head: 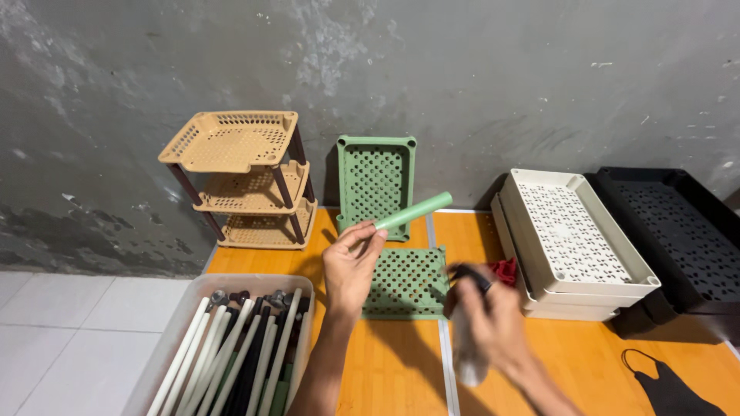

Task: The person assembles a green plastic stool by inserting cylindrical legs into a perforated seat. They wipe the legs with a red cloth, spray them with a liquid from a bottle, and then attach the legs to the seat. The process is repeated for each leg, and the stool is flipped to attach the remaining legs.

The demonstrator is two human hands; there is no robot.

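Orange floor (401, 370) meets grey wall (462, 77); left hand (351, 266) pinches green tube (412, 210); right hand (493, 316) blurred, grip unclear.

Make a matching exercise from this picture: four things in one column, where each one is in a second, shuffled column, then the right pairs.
Things:
1. green tube
2. tan three-shelf rack
3. black face mask
4. white and black tubes

Places:
A. lying in the clear bin at the lower left
B. held in the left hand
C. flat on the orange floor at the lower right
D. standing against the grey wall on the left

Pairs: 1-B, 2-D, 3-C, 4-A
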